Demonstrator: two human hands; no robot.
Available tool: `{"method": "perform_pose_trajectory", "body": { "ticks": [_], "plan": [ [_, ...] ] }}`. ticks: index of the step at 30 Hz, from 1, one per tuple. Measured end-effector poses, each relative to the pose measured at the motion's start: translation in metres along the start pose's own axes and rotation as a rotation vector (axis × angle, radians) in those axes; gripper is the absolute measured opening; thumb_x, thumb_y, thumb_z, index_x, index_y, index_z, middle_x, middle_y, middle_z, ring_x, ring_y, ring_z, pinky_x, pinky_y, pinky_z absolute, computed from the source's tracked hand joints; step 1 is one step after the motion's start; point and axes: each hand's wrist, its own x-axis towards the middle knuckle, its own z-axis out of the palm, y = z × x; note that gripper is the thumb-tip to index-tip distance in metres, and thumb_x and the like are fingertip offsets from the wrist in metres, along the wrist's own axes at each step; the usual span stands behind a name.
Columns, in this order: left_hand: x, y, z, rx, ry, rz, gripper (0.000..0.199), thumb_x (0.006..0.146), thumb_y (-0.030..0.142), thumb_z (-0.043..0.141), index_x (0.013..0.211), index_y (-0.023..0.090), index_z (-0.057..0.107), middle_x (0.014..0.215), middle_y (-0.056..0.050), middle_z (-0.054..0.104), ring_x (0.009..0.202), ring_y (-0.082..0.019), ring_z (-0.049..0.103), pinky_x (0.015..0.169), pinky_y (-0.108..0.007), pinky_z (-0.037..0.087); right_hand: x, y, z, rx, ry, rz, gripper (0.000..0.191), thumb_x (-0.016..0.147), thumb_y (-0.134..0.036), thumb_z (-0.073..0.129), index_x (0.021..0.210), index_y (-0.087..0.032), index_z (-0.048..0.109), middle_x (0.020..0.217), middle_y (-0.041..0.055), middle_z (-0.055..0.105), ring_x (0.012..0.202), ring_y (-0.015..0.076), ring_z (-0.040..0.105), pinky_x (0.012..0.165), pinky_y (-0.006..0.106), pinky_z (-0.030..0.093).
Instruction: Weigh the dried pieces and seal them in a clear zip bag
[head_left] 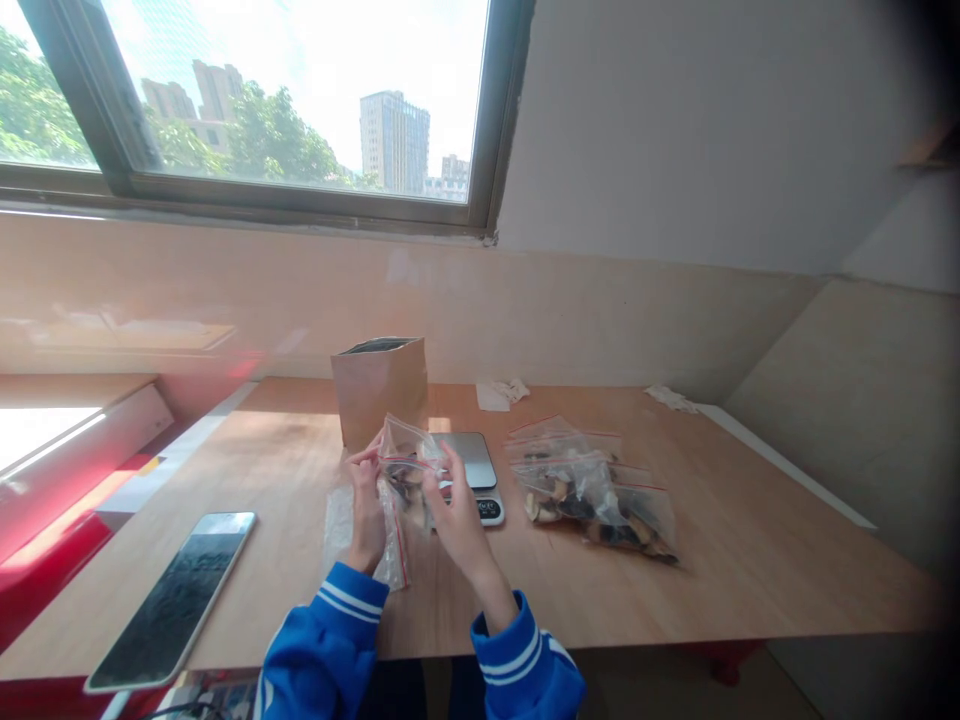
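Between my two hands is a clear zip bag (409, 480) with a red seal line and dark and pale dried pieces inside. My left hand (366, 515) grips its left upper edge; my right hand (459, 515) pinches the right upper edge. The bag is upright in front of a kitchen scale (472, 462), whose steel plate and dark display show partly behind my right hand. Under my left wrist lies a flat clear zip bag (396, 555) with a red strip. Behind my left hand a brown paper pouch (381, 393) stands with its top open.
To the right of the scale lie several filled clear zip bags (574, 490) holding dried slices. A phone (180, 595) with a cable lies at the left front. Crumpled white paper (502, 393) sits near the wall at the table's (750, 570) back edge.
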Motion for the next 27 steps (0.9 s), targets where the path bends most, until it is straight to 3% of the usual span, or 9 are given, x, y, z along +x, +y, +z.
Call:
{"method": "perform_pose_trajectory", "body": {
  "ticks": [2,6,8,14,16,19,23,25,27],
  "plan": [
    [0.000,0.012,-0.003,0.025,-0.152,-0.002,0.029,0.090,0.044,0.043,0.098,0.019,0.052,0.127,-0.012,0.056,0.117,-0.022,0.054,0.097,-0.040,0.044,0.002,-0.004,-0.010,0.109,0.098,0.016,0.048,0.093,-0.044,0.040,0.134,-0.020,0.033,0.118,0.0124,0.061,0.103,0.0206,0.061,0.088,0.035,0.049],
    [-0.002,0.018,-0.011,0.137,-0.178,-0.015,0.037,0.085,0.040,0.055,0.116,0.021,0.048,0.136,-0.010,0.049,0.126,-0.022,0.046,0.105,-0.043,0.037,0.001,-0.004,-0.031,0.221,0.238,0.041,0.042,0.091,-0.047,0.043,0.121,-0.018,0.043,0.102,0.0109,0.067,0.092,0.0206,0.065,0.080,0.033,0.051],
    [-0.005,0.014,-0.013,0.164,-0.214,-0.055,0.044,0.083,0.038,0.058,0.123,0.023,0.046,0.137,-0.009,0.048,0.125,-0.022,0.047,0.106,-0.042,0.035,0.001,-0.001,-0.041,0.204,0.238,0.031,0.040,0.090,-0.050,0.043,0.110,-0.017,0.053,0.101,0.0101,0.069,0.089,0.0203,0.065,0.078,0.032,0.050],
    [-0.024,0.006,-0.007,0.082,-0.444,-0.176,0.032,0.083,0.037,0.059,0.109,0.018,0.061,0.116,-0.009,0.065,0.114,-0.024,0.057,0.102,-0.040,0.040,0.003,-0.002,-0.059,-0.028,0.214,-0.098,0.036,0.090,-0.046,0.047,0.095,-0.019,0.069,0.098,0.0067,0.071,0.092,0.0208,0.063,0.085,0.032,0.045],
    [-0.031,0.004,-0.002,0.048,-0.475,-0.211,0.036,0.081,0.037,0.062,0.112,0.018,0.060,0.113,-0.009,0.067,0.110,-0.025,0.059,0.097,-0.040,0.044,0.004,-0.007,-0.061,-0.153,0.113,-0.202,0.031,0.090,-0.043,0.050,0.096,-0.022,0.071,0.097,0.0055,0.071,0.093,0.0208,0.062,0.086,0.033,0.044],
    [-0.037,0.001,0.000,0.047,-0.438,-0.204,0.032,0.080,0.037,0.063,0.105,0.018,0.062,0.108,-0.007,0.069,0.103,-0.023,0.063,0.091,-0.036,0.048,0.004,-0.012,-0.068,-0.222,0.019,-0.279,0.029,0.091,-0.041,0.049,0.101,-0.025,0.071,0.097,0.0050,0.071,0.091,0.0203,0.061,0.085,0.032,0.043],
    [-0.036,0.001,-0.005,0.127,-0.210,-0.156,0.025,0.080,0.040,0.062,0.086,0.016,0.064,0.080,-0.003,0.069,0.077,-0.017,0.065,0.075,-0.029,0.050,0.000,-0.003,-0.081,-0.139,0.222,-0.160,0.040,0.090,-0.048,0.046,0.088,-0.018,0.072,0.090,0.0074,0.072,0.079,0.0198,0.062,0.073,0.029,0.045],
    [-0.035,0.002,-0.007,0.155,-0.192,-0.143,0.025,0.080,0.040,0.063,0.085,0.015,0.065,0.074,-0.001,0.067,0.072,-0.016,0.063,0.071,-0.027,0.048,-0.005,0.007,-0.086,-0.104,0.300,-0.081,0.044,0.088,-0.053,0.047,0.082,-0.016,0.071,0.078,0.0068,0.071,0.066,0.0186,0.060,0.066,0.029,0.045],
    [-0.035,0.003,-0.008,0.166,-0.253,-0.137,0.026,0.081,0.040,0.062,0.088,0.015,0.066,0.073,-0.001,0.066,0.072,-0.016,0.062,0.072,-0.027,0.048,-0.012,0.017,-0.089,-0.060,0.378,-0.011,0.048,0.086,-0.056,0.047,0.083,-0.015,0.070,0.072,0.0067,0.070,0.059,0.0178,0.058,0.063,0.029,0.045]
  ]
}}
